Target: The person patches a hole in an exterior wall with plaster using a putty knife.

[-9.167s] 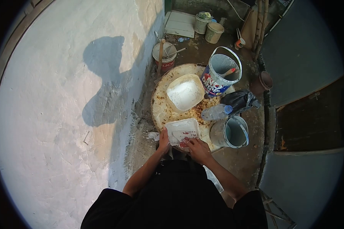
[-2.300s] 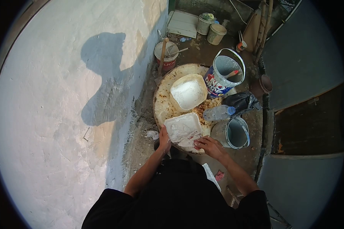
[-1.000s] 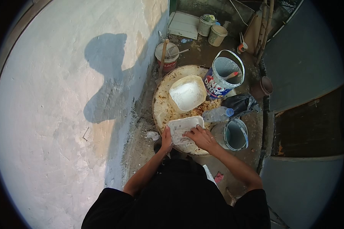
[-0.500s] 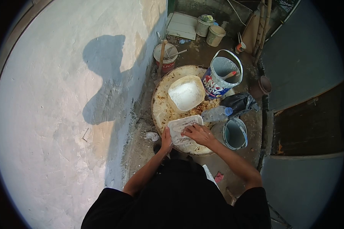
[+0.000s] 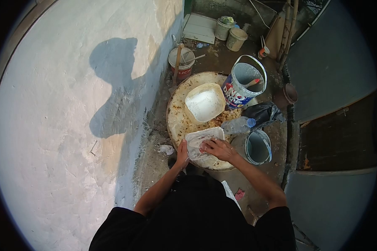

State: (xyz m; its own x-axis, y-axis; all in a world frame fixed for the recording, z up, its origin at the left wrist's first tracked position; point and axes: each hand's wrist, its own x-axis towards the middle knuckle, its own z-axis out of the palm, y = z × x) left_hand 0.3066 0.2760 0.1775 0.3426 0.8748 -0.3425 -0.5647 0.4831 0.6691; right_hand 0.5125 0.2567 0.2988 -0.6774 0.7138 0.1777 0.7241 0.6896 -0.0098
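Pale, smeared tray in closed left hand — reddish piece in pinched right hand.

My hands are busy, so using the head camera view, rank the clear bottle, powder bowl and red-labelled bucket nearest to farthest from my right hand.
1. Clear bottle: ahead and right of your right hand.
2. Powder bowl: ahead and left.
3. Red-labelled bucket: farther ahead-left, near the wall.

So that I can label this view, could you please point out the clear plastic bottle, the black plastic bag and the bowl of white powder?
Clear plastic bottle [image 5: 236, 125]: head view, side of its body.
Black plastic bag [image 5: 257, 113]: head view, dark upper surface.
Bowl [image 5: 192, 116]: head view, near inner wall.
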